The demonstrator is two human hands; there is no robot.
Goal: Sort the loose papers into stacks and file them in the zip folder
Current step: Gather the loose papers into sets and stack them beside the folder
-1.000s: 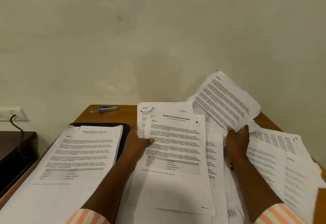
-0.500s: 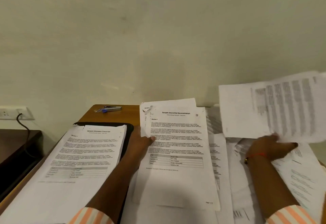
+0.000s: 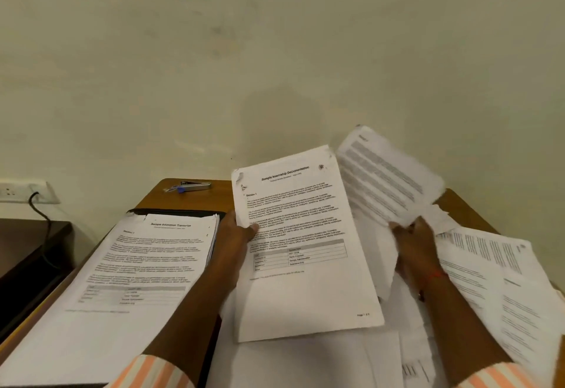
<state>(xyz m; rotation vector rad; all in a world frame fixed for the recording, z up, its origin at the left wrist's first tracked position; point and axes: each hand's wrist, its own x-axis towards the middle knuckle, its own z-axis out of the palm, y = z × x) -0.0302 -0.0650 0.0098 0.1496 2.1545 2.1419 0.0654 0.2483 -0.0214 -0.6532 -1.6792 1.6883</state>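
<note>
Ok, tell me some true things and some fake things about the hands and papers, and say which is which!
1. The left hand holds the page headed Sample Internship Documentation. True.
2. The right hand holds nothing. False: it grips a printed sheet.
3. The stapler lies on the left stack. False: it lies on the bare table near the wall.
4. The left stack rests on a black folder. True.

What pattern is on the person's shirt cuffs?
Orange and white stripes, on the left cuff and right cuff, at the bottom of the head view.
</note>
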